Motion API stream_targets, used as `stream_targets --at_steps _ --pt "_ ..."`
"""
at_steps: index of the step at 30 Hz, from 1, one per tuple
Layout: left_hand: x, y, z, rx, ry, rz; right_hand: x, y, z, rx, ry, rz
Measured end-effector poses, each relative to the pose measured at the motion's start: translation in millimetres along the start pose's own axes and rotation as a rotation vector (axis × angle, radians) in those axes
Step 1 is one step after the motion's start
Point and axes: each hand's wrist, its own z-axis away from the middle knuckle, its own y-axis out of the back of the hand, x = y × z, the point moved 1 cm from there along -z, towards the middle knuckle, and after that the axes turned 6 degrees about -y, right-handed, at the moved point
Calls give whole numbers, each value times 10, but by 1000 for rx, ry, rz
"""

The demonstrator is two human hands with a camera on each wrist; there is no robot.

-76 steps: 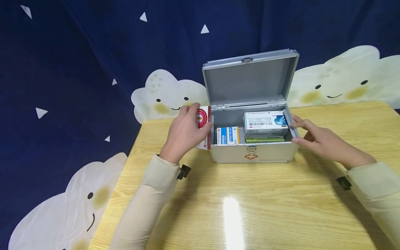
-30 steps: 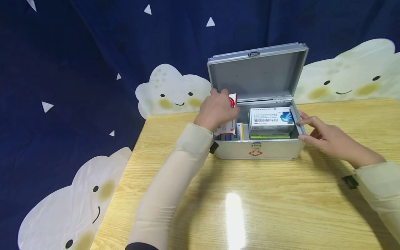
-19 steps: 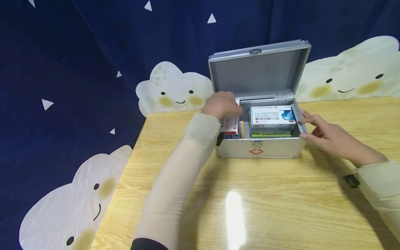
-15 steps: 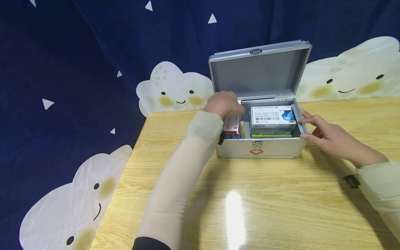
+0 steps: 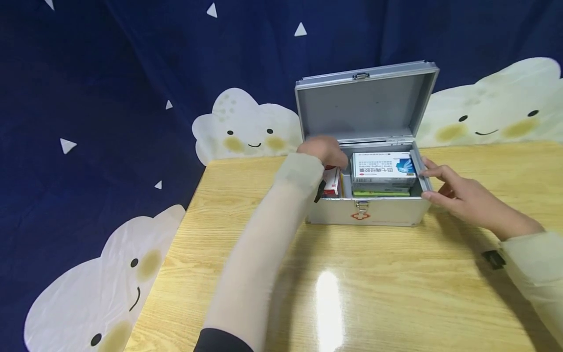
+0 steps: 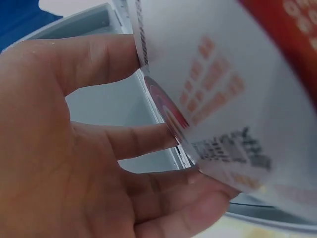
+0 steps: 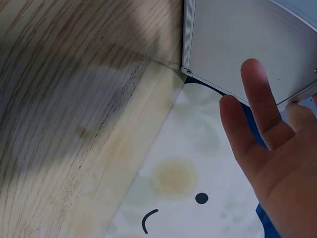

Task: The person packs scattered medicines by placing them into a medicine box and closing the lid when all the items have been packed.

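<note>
A silver first-aid case (image 5: 325,213) with a red cross stands on the table, its lid up. My left hand (image 5: 324,149) reaches into its left half and holds a red-and-white medicine box (image 5: 332,183). In the left wrist view, thumb and fingers grip the edges of this box (image 6: 223,89). A white and blue medicine box beneath is almost wholly hidden. My right hand (image 5: 466,195) touches the right rim with its thumb and a fingertip. In the right wrist view, two straight fingers (image 7: 260,101) of that hand extend beside the case's end wall (image 7: 237,44).
A white medicine box with a blue butterfly (image 5: 382,168) lies on top of a stack in the case's right half, above a green box (image 5: 381,193). The raised lid (image 5: 369,105) leans back near a dark blue curtain (image 5: 246,44). The wooden table (image 5: 374,283) extends in front.
My left hand has carried the red-and-white box from outside the case's left side over its rim and down into the left half. My right hand stays at the right rim.
</note>
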Motion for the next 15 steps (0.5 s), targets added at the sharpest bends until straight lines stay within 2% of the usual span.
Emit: stream_targets --at_steps 11,15 --pt "13 -4 -69 -32 31 -16 19 -11 28 30 16 0" --pt "27 23 -87 -72 67 -25 -4 -19 13 25 22 -7"
